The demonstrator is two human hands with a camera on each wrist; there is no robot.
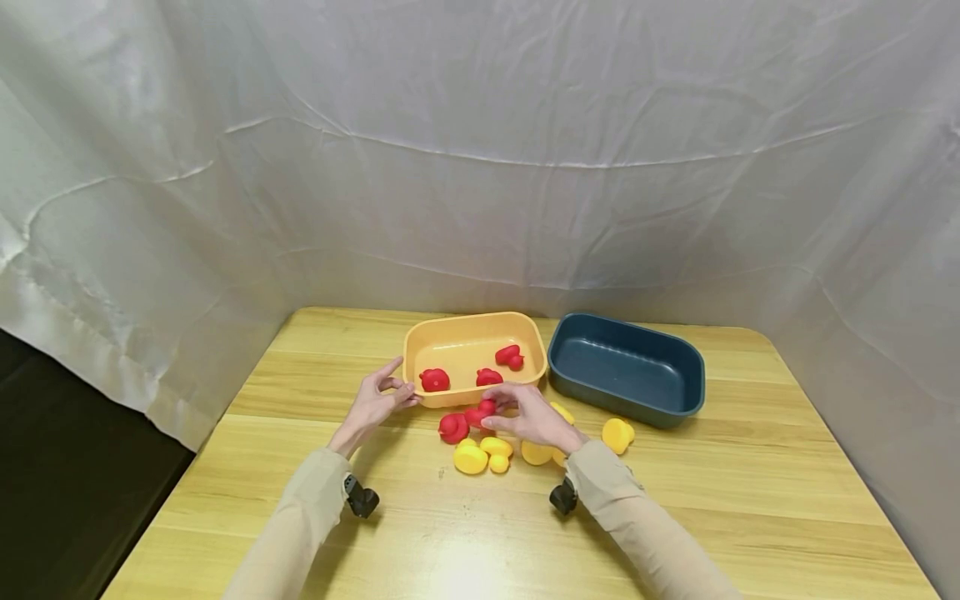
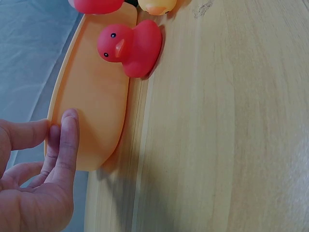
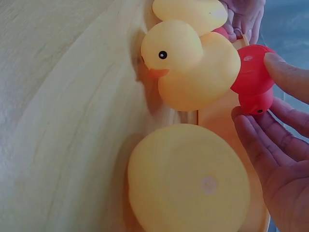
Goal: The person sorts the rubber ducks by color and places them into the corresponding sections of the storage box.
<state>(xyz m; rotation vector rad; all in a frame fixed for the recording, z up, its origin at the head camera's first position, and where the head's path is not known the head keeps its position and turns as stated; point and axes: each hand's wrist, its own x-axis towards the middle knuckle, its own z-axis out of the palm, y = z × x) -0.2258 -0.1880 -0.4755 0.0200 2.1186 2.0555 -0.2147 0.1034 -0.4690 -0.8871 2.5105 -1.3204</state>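
Observation:
My left hand point(image 1: 372, 404) pinches the rim of an orange bin point(image 2: 91, 92) at its near left corner. Inside the bin lie three red rubber ducks, one at the left point(image 1: 434, 380), one near the front wall, and one farther right point(image 1: 510, 357). My right hand point(image 1: 534, 414) holds another red duck point(image 3: 253, 72) between thumb and fingertips, head downward, just outside the bin's front wall. Upright on the table beside that wall sits one more red duck point(image 2: 140, 48). Several yellow ducks point(image 3: 198, 67) lie around and beneath my right hand, which partly hides some.
A dark blue bin point(image 1: 626, 367) with nothing in it stands right of the orange one. One yellow duck point(image 1: 617, 435) lies in front of it. Behind both bins hangs a grey curtain point(image 1: 480, 208). The wooden table point(image 1: 465, 533) ends at the left above a dark area.

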